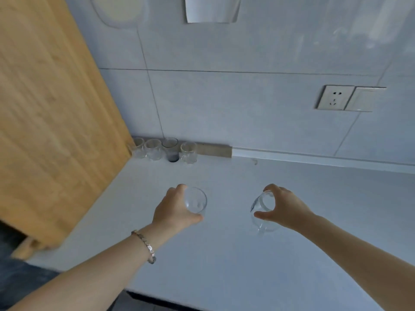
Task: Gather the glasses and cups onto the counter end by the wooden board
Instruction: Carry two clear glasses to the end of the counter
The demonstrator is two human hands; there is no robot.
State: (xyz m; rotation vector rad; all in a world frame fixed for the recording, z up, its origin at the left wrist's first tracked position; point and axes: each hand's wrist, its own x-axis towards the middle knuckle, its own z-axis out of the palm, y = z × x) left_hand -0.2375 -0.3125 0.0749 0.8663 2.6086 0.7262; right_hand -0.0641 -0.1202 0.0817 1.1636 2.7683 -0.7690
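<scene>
My left hand [174, 209] grips a clear glass [195, 201] from its left side, over the white counter [224, 254]. My right hand [284, 207] holds a second clear glass [261, 213] by its rim, thumb and fingers pinching from above. A large wooden board [49, 122] leans at the counter's left end. Beside it, against the wall, stands a row of several glasses: a clear cup [138, 148], another clear cup [153, 149], a dark-tinted glass [170, 149] and a clear mug [189, 152].
A tiled wall rises behind the counter with a socket and switch plate [350, 98] at the right. A beige strip [214, 149] lies along the wall base. The counter's front edge [170, 305] runs along the bottom.
</scene>
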